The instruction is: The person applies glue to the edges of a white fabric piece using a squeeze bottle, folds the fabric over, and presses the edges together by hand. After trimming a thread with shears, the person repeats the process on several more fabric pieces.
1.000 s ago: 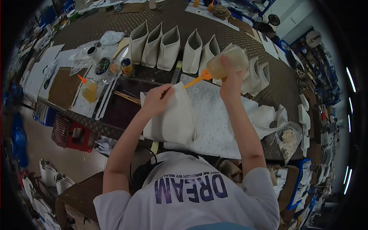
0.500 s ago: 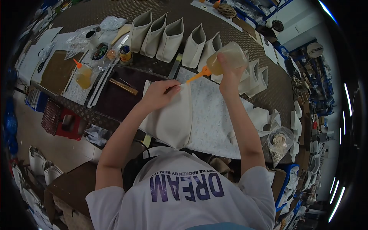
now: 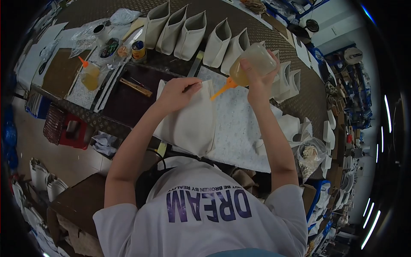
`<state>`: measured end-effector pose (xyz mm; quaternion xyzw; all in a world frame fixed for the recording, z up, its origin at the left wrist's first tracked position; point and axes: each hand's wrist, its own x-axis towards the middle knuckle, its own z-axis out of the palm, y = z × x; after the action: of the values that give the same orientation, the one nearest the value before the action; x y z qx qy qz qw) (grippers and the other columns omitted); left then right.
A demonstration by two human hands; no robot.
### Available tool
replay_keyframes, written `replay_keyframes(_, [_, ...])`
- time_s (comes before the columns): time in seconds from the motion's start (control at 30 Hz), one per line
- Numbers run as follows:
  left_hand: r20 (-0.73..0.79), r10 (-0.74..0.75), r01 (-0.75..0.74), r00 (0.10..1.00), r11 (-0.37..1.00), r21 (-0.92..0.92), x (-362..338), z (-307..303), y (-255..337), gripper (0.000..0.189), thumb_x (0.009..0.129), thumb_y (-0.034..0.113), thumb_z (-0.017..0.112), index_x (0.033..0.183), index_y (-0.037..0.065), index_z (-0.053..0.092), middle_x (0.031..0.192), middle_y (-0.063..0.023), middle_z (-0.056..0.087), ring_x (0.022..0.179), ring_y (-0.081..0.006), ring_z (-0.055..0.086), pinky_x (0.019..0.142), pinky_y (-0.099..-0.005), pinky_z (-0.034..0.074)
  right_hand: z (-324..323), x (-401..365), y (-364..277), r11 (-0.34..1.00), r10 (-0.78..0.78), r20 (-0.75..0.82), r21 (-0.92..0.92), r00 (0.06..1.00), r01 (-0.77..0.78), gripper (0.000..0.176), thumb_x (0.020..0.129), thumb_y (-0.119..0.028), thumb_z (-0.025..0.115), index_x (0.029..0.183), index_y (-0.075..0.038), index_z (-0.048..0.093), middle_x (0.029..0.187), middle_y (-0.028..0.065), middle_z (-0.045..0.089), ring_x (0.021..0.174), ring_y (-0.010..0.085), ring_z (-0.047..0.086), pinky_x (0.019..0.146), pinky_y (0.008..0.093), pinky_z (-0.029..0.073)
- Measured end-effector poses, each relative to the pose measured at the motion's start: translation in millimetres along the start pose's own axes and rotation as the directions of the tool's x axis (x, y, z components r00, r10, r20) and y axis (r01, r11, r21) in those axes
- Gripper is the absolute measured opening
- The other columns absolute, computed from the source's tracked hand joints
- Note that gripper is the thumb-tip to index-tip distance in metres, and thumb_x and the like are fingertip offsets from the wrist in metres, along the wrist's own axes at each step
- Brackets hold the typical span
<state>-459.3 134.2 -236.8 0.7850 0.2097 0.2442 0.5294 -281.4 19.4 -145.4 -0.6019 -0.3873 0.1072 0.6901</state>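
Observation:
My right hand (image 3: 260, 73) is wrapped round a clear squeeze bottle (image 3: 250, 60) of yellowish liquid. The bottle is tipped, its orange nozzle (image 3: 223, 88) pointing down to the left. The nozzle's tip touches or almost touches the right edge of a cream fabric bag piece (image 3: 192, 122), near its top corner. My left hand (image 3: 182, 91) pinches the top edge of that piece with thumb and fingers. The lower end of the piece lies at the table's front edge, by my shirt.
Several upright cream bags (image 3: 190, 36) stand in a row across the back. To the left are a second glue bottle (image 3: 90, 78), a yellow tin (image 3: 138, 51) and a dark board (image 3: 128, 96) with a wooden-handled tool (image 3: 136, 87). A plastic bag of pale pieces (image 3: 309, 156) sits at right.
The nozzle tip has moved down a little along the right edge of the fabric piece. My left hand keeps its pinch on the top edge. The whole view has shifted slightly.

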Motion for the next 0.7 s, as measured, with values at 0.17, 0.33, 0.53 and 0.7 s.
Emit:
replay_keyframes(0.17, [-0.043, -0.017, 0.018, 0.999, 1.000, 0.005, 6, -3, -2, 0.026, 0.088, 0.024, 0.058, 0.104, 0.004, 0.064, 0.074, -0.0107, 0.063, 0.066, -0.0189, 0.058, 0.065, -0.0292, 0.045, -8, -26, -7, 0.995, 0.067, 0.048, -0.075, 0.997, -0.064, 0.081, 0.071, -0.015, 0.079, 0.131, -0.008, 0.024, 0.122, 0.0158, 0.040, 0.111, 0.0228, 0.048, 0.093, 0.0336, 0.043])
replay_keyframes(0.33, [-0.086, -0.024, 0.021, 0.996, 0.999, -0.037, 17, -2, -23, 0.029, 0.088, 0.025, 0.059, 0.107, 0.004, 0.064, 0.074, -0.0090, 0.063, 0.064, -0.0159, 0.055, 0.065, -0.0277, 0.044, -14, -54, -13, 0.991, 0.034, 0.054, -0.132, 0.998, -0.027, 0.081, 0.072, -0.013, 0.078, 0.131, -0.008, 0.023, 0.122, 0.0139, 0.039, 0.110, 0.0228, 0.048, 0.093, 0.0346, 0.042])
replay_keyframes(0.53, [-0.100, -0.068, 0.056, 0.993, 0.992, -0.117, 26, 0, -34, 0.030, 0.090, 0.024, 0.058, 0.109, 0.001, 0.062, 0.074, -0.0032, 0.062, 0.066, -0.0090, 0.051, 0.063, -0.0249, 0.043, -24, -84, -4, 0.906, -0.227, 0.017, -0.364, 0.974, 0.217, 0.085, 0.070, -0.011, 0.079, 0.132, -0.006, 0.020, 0.122, 0.0120, 0.033, 0.108, 0.0205, 0.044, 0.090, 0.0328, 0.042])
replay_keyframes(0.7, [-0.111, -0.121, 0.091, 0.986, 0.964, -0.249, 30, -2, -41, 0.029, 0.092, 0.021, 0.056, 0.109, -0.001, 0.061, 0.078, 0.0048, 0.058, 0.072, -0.0025, 0.047, 0.065, -0.0197, 0.039, -25, -108, 3, 0.821, -0.363, 0.012, -0.467, 0.932, 0.327, 0.089, 0.068, -0.011, 0.081, 0.131, -0.006, 0.019, 0.125, 0.0113, 0.028, 0.108, 0.0196, 0.043, 0.087, 0.0323, 0.043])
